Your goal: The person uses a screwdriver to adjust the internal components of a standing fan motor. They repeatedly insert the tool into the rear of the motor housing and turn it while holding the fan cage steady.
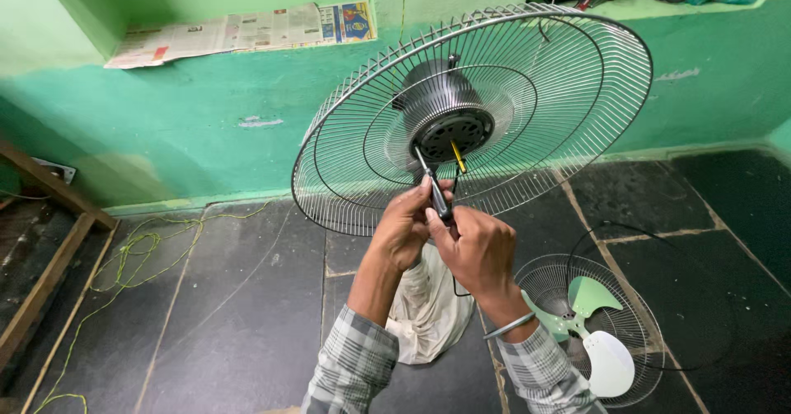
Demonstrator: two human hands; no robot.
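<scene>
Grey-and-white plaid sleeves pushed up the forearms, thin metal bangle (508, 326) (right wrist), both hands bare

The screwdriver (434, 191) handle is hidden in both hands' grip; its tip seems blurred.

left hand (404, 229), right hand (478, 249) gripping screwdriver (432, 190) (fan motor (449, 130))

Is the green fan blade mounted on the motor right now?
No, the green fan blade lies on a second wire guard on the floor, while the motor in the raised rear guard is bare.
</scene>
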